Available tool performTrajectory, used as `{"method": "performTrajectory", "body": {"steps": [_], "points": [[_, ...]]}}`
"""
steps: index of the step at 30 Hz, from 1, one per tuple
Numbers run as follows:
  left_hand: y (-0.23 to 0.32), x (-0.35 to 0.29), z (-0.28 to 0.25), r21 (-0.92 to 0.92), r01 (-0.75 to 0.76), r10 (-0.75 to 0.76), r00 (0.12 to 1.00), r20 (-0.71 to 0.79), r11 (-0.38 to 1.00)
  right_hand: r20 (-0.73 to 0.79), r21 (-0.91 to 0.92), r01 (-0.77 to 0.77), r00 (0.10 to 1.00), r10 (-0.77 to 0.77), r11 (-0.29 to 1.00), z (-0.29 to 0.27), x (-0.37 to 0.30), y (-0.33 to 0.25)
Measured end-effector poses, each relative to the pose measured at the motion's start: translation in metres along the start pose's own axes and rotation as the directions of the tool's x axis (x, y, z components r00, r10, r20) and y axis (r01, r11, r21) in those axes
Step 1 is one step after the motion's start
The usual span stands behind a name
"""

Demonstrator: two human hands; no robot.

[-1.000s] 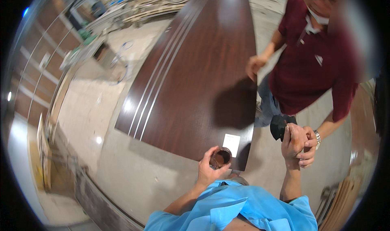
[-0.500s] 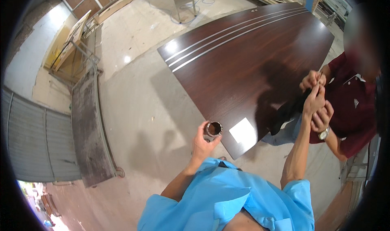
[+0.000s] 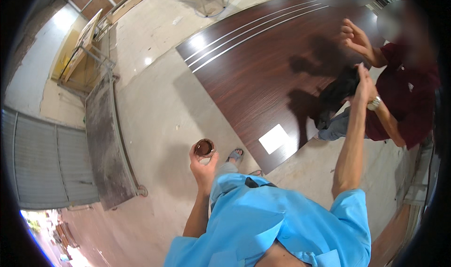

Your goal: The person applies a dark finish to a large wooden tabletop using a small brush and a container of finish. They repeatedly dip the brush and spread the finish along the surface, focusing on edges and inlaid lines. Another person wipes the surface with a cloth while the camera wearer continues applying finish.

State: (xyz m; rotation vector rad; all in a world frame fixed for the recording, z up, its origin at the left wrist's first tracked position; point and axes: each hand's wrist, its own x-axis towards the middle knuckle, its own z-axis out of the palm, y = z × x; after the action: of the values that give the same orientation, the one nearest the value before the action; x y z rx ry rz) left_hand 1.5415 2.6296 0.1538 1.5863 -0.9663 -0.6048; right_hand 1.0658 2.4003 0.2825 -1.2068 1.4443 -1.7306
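My left hand point(image 3: 203, 170) is wrapped round a small open jar point(image 3: 205, 147), its mouth facing up and dark brown stuff inside. It is held over the floor, left of the dark brown wood-grain door panel point(image 3: 268, 74). At the end of my outstretched arm, my right hand point(image 3: 362, 82) has its fingers pressed together; what they hold, if anything, cannot be made out. Close against it is a co-worker's hand point(image 3: 371, 90) with a wristwatch. The co-worker's other hand point(image 3: 355, 39) is raised above the panel. A black cloth-like thing point(image 3: 339, 90) hangs beside these hands.
A white square sheet point(image 3: 274, 139) lies on the panel's near end, and three pale stripes run along its far side. The co-worker in a dark red shirt point(image 3: 399, 98) stands at the right. A wheeled metal-framed board point(image 3: 105, 145) stands at the left.
My left hand has carried the jar leftward, away from the panel's edge. One of the co-worker's hands has lifted away from my right hand. My view has shifted slightly.
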Motion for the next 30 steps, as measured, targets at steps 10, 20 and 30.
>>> {"method": "performTrajectory", "body": {"steps": [10, 20, 30], "points": [[0.008, 0.016, 0.025, 0.007, -0.118, 0.117, 0.991, 0.058, 0.993, 0.437, -0.648, 0.331, 0.899, -0.022, 0.686, 0.060, -0.228, 0.134], [0.034, 0.082, 0.089, -0.047, -0.120, 0.129, 0.940, 0.315, 0.992, 0.108, -0.883, 0.121, 0.993, -0.055, 0.453, 0.071, -0.166, 0.153], [0.047, 0.222, 0.249, -0.182, -0.401, 0.423, 0.669, 0.611, 0.898, 0.083, -0.883, 0.097, 0.995, -0.049, 0.460, 0.086, -0.127, 0.141]]}}
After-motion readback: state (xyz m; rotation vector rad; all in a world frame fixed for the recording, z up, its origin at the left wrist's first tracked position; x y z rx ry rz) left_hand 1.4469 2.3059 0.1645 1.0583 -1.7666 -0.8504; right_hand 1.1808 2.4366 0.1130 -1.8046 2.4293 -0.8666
